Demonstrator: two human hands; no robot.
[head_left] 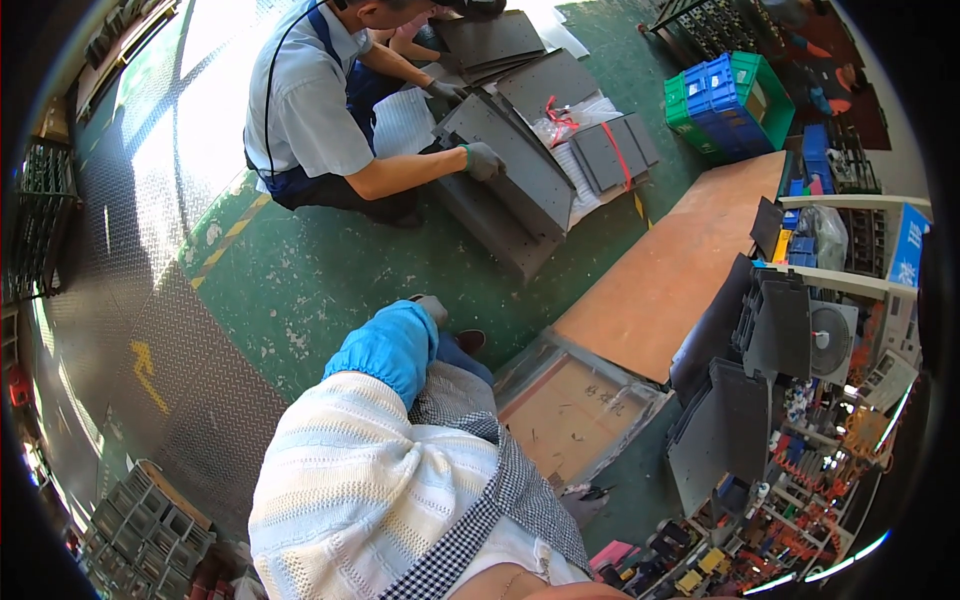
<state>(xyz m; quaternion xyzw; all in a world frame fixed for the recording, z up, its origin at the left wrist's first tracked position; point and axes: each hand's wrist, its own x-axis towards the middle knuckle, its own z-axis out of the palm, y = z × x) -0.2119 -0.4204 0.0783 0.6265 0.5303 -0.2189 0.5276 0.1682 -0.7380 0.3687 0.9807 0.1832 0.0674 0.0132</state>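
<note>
From the head view, the wearer's left hand (432, 308) shows only as a grey gloved tip beyond a blue sleeve cover (388, 345) and a white knitted sleeve; whether it is open or closed cannot be told. It hangs over the green painted floor (300, 280), holding nothing visible. The right hand is not in view.

Just to the right of that hand and lower lies a shallow metal-framed tray (575, 410) with a brown board bottom bearing small dark marks. Beyond it, further right, a large flat orange-brown board (680, 260) lies smooth and bare.

Ahead of the hand, well apart, a co-worker crouches, both grey-gloved hands (485, 160) resting on dark grey flat panels (520, 160) fanned in a stack; some bundles are tied with red strap. Far right of these stand blue and green plastic crates (728, 100).

To the hand's left, ribbed steel plate (120, 320) carries a yellow painted arrow (147, 372).
</note>
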